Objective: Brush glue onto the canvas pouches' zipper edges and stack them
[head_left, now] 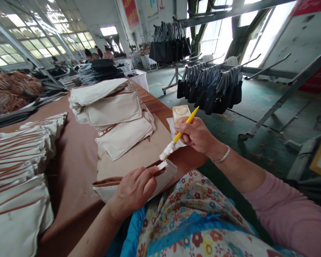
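Note:
My right hand (196, 134) grips a glue brush (182, 132) with a yellow handle; its tip is thick with white paste. The brush tip is just above the edge of a cream fabric piece with brown trim (111, 189), at the near side of the table. My left hand (136, 187) is closed on that piece, fingers pressed at its brown edge. By the fingertips, a small white end (162, 165) shows on the edge; what it is I cannot make out. Behind my right hand stands a square tub of pale paste (181, 111).
A stack of cream pieces (112, 107) lies ahead on the brown table (72, 171). To the left are a long row of overlapping cream pieces (24, 160) and brown bundles (13, 91). Black bags (211, 89) hang from a wheeled metal rack at right. People are far back.

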Tool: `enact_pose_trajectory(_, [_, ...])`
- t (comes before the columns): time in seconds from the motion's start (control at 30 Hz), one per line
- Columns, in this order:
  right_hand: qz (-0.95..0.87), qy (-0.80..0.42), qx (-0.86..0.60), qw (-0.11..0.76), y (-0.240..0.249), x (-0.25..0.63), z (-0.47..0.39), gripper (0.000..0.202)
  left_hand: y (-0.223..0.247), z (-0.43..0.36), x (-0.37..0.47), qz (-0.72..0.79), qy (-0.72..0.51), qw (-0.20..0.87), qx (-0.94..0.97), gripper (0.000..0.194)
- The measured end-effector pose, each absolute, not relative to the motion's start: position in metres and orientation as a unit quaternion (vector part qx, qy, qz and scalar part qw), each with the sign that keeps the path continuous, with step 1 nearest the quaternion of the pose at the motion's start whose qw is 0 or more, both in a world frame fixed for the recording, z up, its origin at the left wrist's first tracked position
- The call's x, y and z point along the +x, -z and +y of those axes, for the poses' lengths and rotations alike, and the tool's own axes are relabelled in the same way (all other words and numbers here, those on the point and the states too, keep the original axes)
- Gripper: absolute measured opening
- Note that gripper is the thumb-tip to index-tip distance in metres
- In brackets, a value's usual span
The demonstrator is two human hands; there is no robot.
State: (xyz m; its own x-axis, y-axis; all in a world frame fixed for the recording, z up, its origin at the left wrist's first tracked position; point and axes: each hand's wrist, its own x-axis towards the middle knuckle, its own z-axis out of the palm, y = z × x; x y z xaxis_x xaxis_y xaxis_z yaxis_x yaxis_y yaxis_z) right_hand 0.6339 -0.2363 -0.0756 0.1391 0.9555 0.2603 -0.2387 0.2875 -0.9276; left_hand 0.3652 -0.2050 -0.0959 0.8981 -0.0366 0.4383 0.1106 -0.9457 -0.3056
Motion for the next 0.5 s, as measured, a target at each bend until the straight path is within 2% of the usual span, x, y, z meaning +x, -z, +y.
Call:
enact_pose_trajectory(0.13, [-0.505, -0.516, -0.371, 0.583, 0.085, 0.63, -0.237, 0.022, 0.095, -0.196, 0.365, -0.028, 0.203, 0.159, -0.966, 0.016])
enact_pose_trajectory(0.27, [-0.404, -0.505, -0.342, 0.682, 0.079, 0.648, -0.244, 0.021, 0.079, -0.16, 0.377, -0.076, 0.216, 0.078, -0.97, 0.014])
enact_pose_trajectory(0.4, [-0.325, -0.463, -0.3, 0.768, 0.055, 0.675, -0.257, 0.019, 0.021, -0.112, 0.403, -0.183, 0.327, -0.103, -0.921, 0.019])
enact_pose_trajectory(0.5, [-0.318, -0.45, -0.261, 0.793, 0.034, 0.691, -0.276, 0.019, -0.038, -0.09, 0.416, -0.123, 0.428, -0.273, -0.853, 0.027])
